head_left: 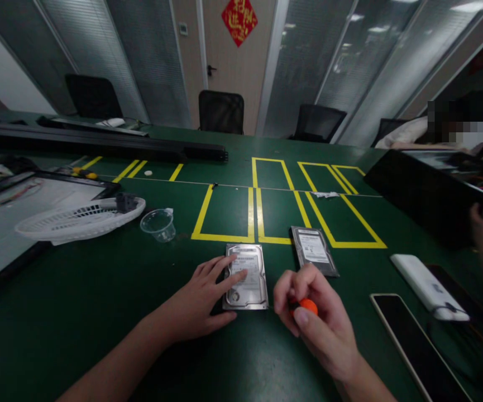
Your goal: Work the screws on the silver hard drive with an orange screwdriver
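Right grip [324, 328] holds orange handle [309, 306], phone [417, 347] nearby.

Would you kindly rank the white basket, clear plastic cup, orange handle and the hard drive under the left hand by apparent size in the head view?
1. White basket
2. Hard drive under the left hand
3. Clear plastic cup
4. Orange handle, partly hidden by the right hand
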`<state>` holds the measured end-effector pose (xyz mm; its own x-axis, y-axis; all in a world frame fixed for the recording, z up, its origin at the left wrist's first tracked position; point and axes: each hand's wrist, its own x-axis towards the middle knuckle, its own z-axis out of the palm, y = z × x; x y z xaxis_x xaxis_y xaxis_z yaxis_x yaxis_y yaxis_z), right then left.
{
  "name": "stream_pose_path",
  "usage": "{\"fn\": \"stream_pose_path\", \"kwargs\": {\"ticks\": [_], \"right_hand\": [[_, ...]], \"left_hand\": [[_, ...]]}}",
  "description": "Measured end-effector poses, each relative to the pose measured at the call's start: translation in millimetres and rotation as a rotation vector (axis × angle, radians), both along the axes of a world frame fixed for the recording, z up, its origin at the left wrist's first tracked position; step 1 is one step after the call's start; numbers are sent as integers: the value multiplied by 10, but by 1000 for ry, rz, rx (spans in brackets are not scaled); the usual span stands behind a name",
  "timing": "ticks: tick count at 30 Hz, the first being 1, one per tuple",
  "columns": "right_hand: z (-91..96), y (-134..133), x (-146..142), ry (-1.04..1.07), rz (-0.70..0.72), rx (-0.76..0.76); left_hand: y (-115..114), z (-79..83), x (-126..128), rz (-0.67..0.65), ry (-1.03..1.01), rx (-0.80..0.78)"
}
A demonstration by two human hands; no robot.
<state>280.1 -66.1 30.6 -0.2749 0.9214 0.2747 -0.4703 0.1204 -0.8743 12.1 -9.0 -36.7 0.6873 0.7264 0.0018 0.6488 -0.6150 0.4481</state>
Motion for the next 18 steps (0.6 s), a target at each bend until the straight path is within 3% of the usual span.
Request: {"fn": "stream_pose_path", "kwargs": {"ticks": [11, 18], "right_hand": [[-31, 8, 101, -131, 1, 86], [-25, 3, 16, -9, 2, 54]], "left_hand": [[-15, -7, -11, 10, 16, -27], [-5, -10, -9, 14, 2, -25]]}}
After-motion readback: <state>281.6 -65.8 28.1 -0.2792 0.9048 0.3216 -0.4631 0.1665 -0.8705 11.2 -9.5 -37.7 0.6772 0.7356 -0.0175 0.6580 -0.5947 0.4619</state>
